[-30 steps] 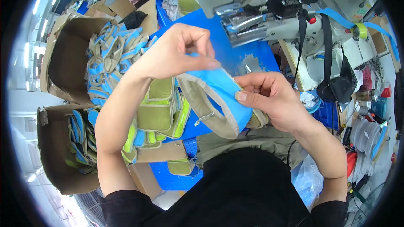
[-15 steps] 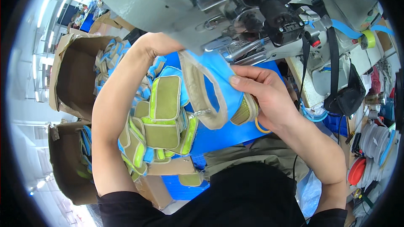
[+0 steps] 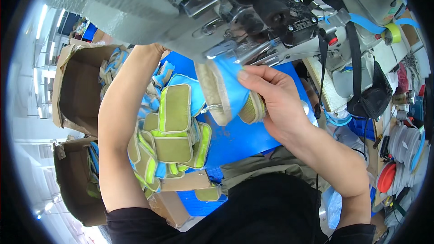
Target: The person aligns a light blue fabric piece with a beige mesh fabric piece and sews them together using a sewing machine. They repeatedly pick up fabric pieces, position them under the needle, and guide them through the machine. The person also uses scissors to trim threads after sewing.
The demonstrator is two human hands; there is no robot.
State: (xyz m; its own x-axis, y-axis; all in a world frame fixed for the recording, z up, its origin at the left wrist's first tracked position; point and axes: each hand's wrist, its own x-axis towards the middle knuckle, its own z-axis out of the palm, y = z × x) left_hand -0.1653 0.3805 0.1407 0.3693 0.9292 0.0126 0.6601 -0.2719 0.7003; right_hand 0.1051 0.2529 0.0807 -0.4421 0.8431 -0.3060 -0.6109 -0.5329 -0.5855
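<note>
My right hand (image 3: 280, 97) pinches the edge of a blue fabric piece with beige binding (image 3: 233, 92) between thumb and fingers. The fabric hangs just under the needle area of the grey sewing machine (image 3: 167, 22); an olive mesh part (image 3: 253, 108) folds out below my fingers. My left arm reaches up behind the machine head, and only the wrist end of my left hand (image 3: 156, 49) shows; its fingers are hidden. Between my arms lies a pile of olive pouch-like pieces with lime trim (image 3: 175, 108), on the blue table (image 3: 253, 138).
Two open cardboard boxes (image 3: 83, 88) stand at the left, with sewn pieces in and beside them. On the right, black straps (image 3: 355, 63) hang with a black mesh bag (image 3: 373, 92). Farther right are white reels (image 3: 404, 144) and a red one (image 3: 386, 177).
My left hand has left the fabric's upper edge and moved left, further behind the machine head. My right hand shifts slightly left with the fabric, whose beige-edged loop now looks flatter.
</note>
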